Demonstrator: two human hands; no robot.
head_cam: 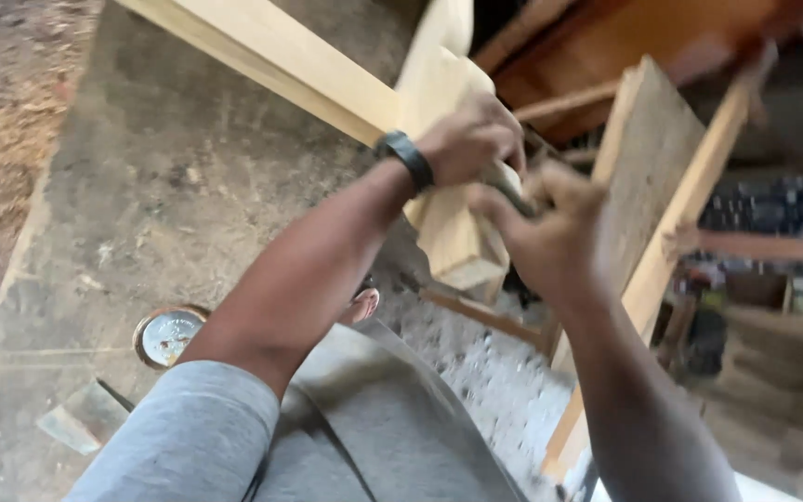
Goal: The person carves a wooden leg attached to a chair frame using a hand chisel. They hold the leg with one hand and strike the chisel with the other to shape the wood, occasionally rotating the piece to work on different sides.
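Both hands work mid-job at a pale beam (439, 121) — left hand (471, 139) fingers curled over it, right hand (546, 232) at four o'clock, fist clenched on a dark tool (511, 192).

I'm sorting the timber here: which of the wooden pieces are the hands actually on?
The pale, smooth beam under the left hand and right hand; the greyer, rough board leans untouched to its right.

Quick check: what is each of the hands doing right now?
Left hand: closed on the pale wooden piece.
Right hand: closed around a dark, blurred tool.
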